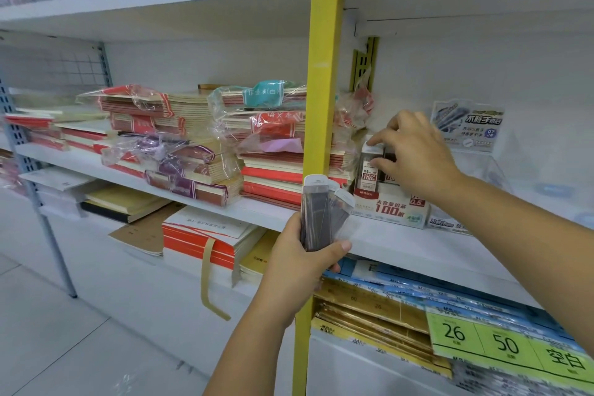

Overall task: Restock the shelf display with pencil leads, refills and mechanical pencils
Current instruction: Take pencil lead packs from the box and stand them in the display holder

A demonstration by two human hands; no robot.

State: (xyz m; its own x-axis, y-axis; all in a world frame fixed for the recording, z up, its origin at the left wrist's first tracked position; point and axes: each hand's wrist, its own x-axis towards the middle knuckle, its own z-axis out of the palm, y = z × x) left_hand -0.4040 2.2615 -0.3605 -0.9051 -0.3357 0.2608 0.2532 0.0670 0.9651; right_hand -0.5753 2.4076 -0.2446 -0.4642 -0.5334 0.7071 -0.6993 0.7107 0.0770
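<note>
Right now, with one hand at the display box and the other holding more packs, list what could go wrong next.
1. The spare packs fan out loosely in the left hand; one might slip out and fall.
2. The right hand pinches a lead pack at the display box, which stands near the front edge of the shelf; a hard push could tip it.
</note>
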